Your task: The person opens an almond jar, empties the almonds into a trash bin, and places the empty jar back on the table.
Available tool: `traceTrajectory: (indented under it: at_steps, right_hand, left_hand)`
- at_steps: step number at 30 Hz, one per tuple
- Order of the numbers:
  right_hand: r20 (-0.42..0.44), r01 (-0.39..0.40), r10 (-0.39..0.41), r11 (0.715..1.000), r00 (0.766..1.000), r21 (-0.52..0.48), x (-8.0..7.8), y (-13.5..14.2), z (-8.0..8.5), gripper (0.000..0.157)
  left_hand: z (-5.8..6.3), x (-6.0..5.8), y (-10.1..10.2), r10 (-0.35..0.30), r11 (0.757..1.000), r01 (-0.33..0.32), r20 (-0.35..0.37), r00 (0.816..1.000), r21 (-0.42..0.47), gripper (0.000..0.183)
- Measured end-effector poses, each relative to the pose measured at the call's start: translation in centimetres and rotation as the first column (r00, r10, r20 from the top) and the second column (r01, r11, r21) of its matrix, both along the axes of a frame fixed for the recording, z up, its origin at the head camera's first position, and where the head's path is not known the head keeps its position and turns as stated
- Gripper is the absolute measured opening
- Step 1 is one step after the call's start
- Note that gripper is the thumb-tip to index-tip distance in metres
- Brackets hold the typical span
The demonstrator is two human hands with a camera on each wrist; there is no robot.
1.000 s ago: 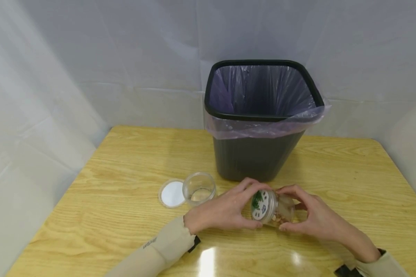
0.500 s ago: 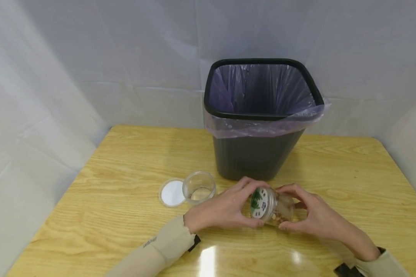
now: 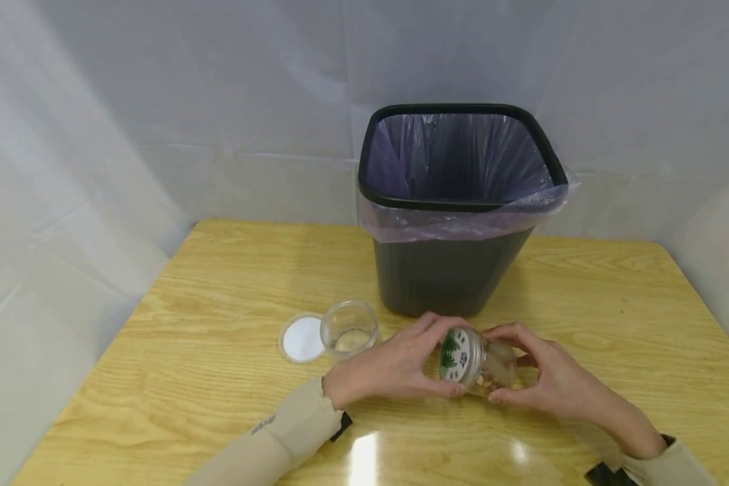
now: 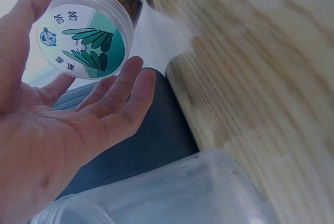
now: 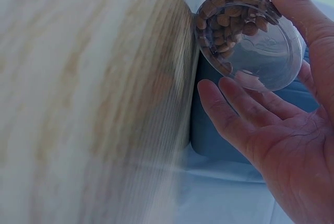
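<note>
the jar [image 3: 498, 371] of brown pieces [image 5: 227, 25] was tipped on its side, its lid [image 3: 455, 358] slightly turned since a second earlier; from my distant seat i judged it twisting, loosening or tightening i couldn't tell. the left hand [image 3: 395, 361] gripped the lid, the right hand [image 3: 561, 378] the jar, near the bin [image 3: 443, 270]. an open container [image 3: 349, 341] stood farther left.

Can't read the lettering [image 3: 264, 424] on the left sleeve [image 3: 279, 432] from here, way too tiny. The left hand [image 3: 397, 362] covers a bit of the open jar [image 3: 349, 325], which hides one edge of the white disc [image 3: 302, 339]. Bottom of the bin [image 3: 446, 273]? Lost in the dark inside the liner [image 3: 391, 155]. Both wrist views chop the filled jar [image 3: 491, 366] off at the top, and the right one's tabletop [image 5: 94, 104] is pretty much a blur.
</note>
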State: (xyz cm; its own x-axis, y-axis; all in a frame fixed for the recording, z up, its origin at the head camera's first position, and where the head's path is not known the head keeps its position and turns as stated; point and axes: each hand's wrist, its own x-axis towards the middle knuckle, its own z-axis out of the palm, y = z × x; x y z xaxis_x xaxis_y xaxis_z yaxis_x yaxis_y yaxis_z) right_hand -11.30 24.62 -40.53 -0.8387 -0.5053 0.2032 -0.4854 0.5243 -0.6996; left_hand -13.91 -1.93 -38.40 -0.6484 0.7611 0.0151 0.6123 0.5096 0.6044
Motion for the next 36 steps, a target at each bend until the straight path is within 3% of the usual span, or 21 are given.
traceTrajectory:
  at_steps: [10,19,28,36]
  right_hand:
    - [0.001,0.009,-0.009,1.000,1.000,0.009,-0.04,0.08,-0.19,0.070]
    - [0.008,0.003,-0.003,1.000,1.000,-0.003,-0.08,0.08,-0.08,0.070]
    - [-0.002,0.006,-0.006,1.000,1.000,0.002,-0.05,0.11,-0.15,0.069]
    - [-0.005,-0.003,0.003,1.000,1.000,-0.009,-0.13,0.10,-0.11,0.069]
  left_hand:
    - [-0.32,-0.17,0.09,-0.038,0.998,0.042,-0.084,0.996,0.043,0.093]
    - [-0.40,-0.37,0.36,-0.074,0.994,0.086,-0.161,0.984,0.068,0.090]
    - [-0.57,-0.36,0.41,-0.071,0.994,0.083,-0.167,0.983,0.068,0.089]
    - [-0.47,-0.43,0.29,-0.064,0.995,0.071,-0.105,0.992,0.072,0.089]
